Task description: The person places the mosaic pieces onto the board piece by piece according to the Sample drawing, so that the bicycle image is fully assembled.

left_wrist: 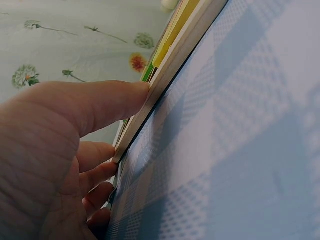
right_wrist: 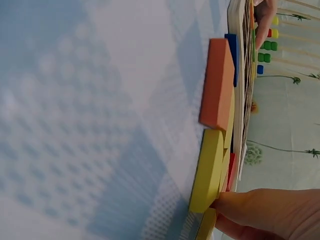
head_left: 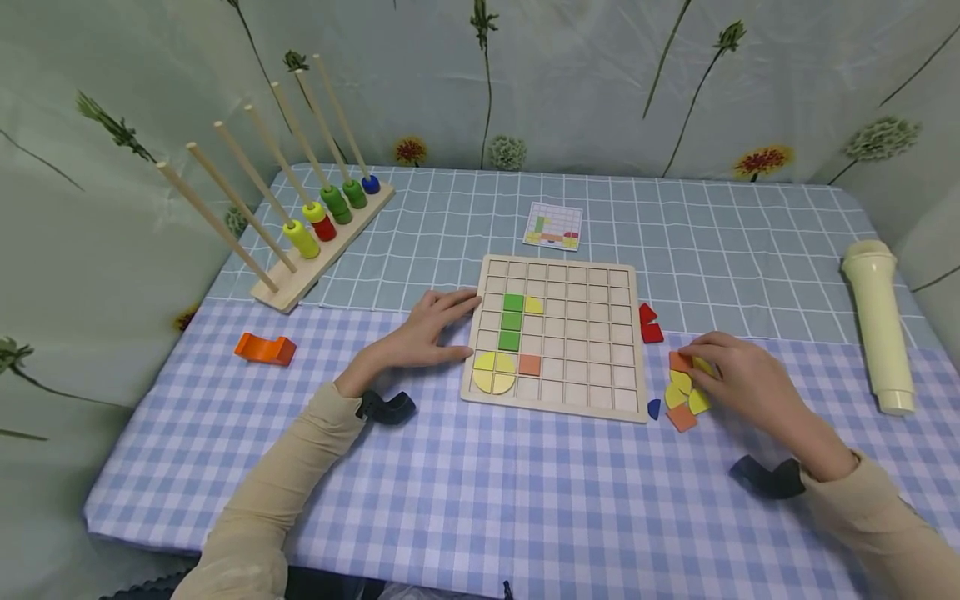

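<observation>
Head view: one board (head_left: 577,346) on cloth (head_left: 450,467), bearing three green squares (head_left: 512,321), five yellow pieces (head_left: 484,382), one orange square (head_left: 529,365). Left hand (head_left: 429,329), fingers spread, touches its left edge. Rightward: two red pieces (head_left: 652,333), one blue piece (head_left: 654,408), two loose oranges (head_left: 682,417), at least four loose yellows (head_left: 699,402). Right hand (head_left: 742,379) at one orange; pinching, cannot tell.

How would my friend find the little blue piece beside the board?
Find the wooden grid board on the table. In the head view, just outside its bottom right corner, lies a small blue piece. It's the only blue one; nearby loose pieces are yellow, orange or red.
</observation>
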Demonstrator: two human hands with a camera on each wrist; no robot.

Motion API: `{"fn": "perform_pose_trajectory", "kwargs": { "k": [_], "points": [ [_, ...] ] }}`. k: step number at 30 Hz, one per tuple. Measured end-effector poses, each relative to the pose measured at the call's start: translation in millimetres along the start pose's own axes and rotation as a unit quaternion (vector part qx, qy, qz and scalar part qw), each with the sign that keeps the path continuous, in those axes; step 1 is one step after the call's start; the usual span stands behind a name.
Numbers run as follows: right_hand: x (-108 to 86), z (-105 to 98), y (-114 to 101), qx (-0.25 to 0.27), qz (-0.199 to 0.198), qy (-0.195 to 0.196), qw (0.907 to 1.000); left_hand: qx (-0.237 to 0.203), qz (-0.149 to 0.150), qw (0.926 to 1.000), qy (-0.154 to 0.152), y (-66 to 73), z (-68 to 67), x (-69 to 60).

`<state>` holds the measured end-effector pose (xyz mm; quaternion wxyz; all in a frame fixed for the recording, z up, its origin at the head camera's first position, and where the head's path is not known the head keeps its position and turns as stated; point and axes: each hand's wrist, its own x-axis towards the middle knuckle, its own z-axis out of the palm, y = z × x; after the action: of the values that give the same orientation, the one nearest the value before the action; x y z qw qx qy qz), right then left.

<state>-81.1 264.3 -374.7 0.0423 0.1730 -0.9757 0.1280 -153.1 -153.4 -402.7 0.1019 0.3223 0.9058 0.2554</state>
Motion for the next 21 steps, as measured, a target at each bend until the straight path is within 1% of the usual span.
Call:
{"fn": "perform_pose_trajectory", "kwargs": {
  "k": [5,10,14,18,21],
  "points": [
    [4.6,0,2,-0.002,-0.013,-0.012,0.9998,-0.003,-0.005,1.0000,-0.003,-0.1,0.0,-0.2],
    [7.5,-1,2,-0.004,-0.019,-0.011,0.9998,0.003,-0.002,1.0000,0.000,-0.7,0.8,0.0],
    [6.8,-1,1,-0.002,-0.030,0.019,0.9994,0.003,0.001,1.0000,0.001,-0.7,0.5,0.4],
    [6.2,0,-4,0.004,-0.061,0.057,0.9965,0.005,0.001,1.0000,0.001,-0.8,0.6,0.8],
    [7.2,1,-10,0.016,-0.088,0.079,0.9929,0.003,-0.001,1.0000,0.001,-0.7,0.8,0.8]
  ]
}}
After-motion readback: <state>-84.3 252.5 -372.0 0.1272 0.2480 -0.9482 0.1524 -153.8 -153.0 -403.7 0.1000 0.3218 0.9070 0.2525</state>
